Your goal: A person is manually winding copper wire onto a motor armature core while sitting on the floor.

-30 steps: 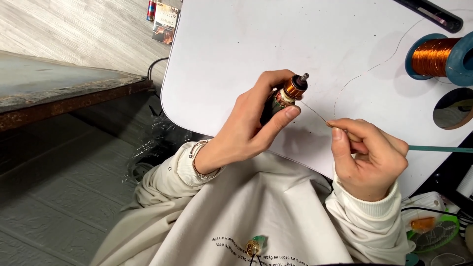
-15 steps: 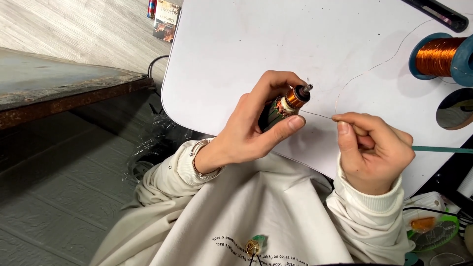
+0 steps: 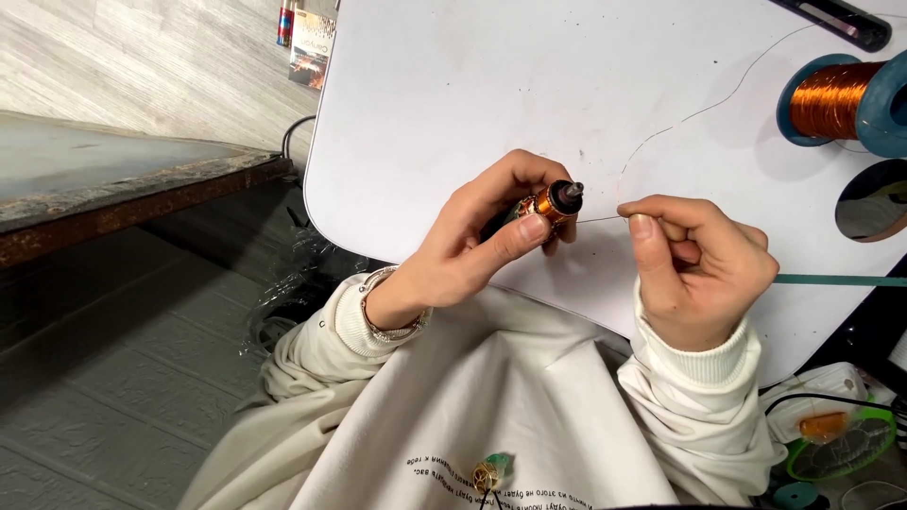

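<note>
The small motor armature (image 3: 546,203), a stubby cylinder wound in glossy copper with a dark cap and a short metal shaft at its tip, sits in your left hand (image 3: 472,247), gripped between the thumb on its near side and the fingers curled over the top, just above the near edge of the white table (image 3: 453,104). A hair-thin copper wire (image 3: 597,219) runs taut from the armature to your right hand (image 3: 699,269), which is closed with the thumb and forefinger pinching the wire close beside the armature. Beyond your right hand the wire curves loosely over the smooth, matte tabletop toward a blue plastic spool (image 3: 846,99) lying on its side at the far right, its core packed with shiny orange-copper winding. Just below the spool a round dark hole (image 3: 871,200) is cut in the tabletop. A thin green strip (image 3: 836,280) lies flat to the right of your right hand. Both your wrists wear ribbed cream cuffs of a soft sweatshirt (image 3: 529,406).
</note>
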